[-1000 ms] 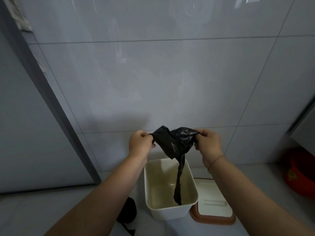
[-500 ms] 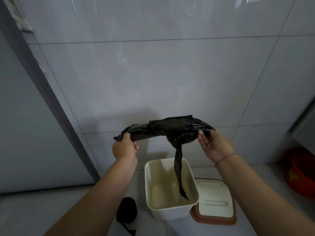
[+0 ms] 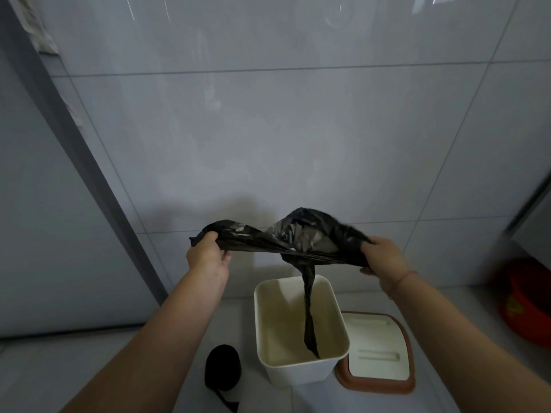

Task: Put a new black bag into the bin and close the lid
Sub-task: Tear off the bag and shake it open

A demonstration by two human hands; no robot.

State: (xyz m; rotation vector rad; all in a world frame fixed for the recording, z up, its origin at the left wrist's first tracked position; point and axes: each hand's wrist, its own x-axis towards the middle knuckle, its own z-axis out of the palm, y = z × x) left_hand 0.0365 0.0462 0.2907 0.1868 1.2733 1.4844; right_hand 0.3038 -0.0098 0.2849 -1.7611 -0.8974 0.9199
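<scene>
A black plastic bag (image 3: 298,239) is stretched sideways in the air above the bin, its mouth partly spread. My left hand (image 3: 207,257) grips its left end and my right hand (image 3: 384,259) grips its right end. A thin twisted tail of the bag hangs down into the cream bin (image 3: 268,353), which stands open and bare inside on the floor. The bin's lid (image 3: 378,353), cream with a brown rim, lies flat on the floor just right of the bin.
A roll of black bags (image 3: 222,372) lies on the floor left of the bin, one loose end trailing. A red basin (image 3: 527,305) sits at the right edge. A tiled wall stands close behind; a grey door frame (image 3: 89,162) slants at left.
My hands have pulled apart, stretching the bag wider. The right side of the bag has puffed up and its hanging tail now dangles lower inside the bin.
</scene>
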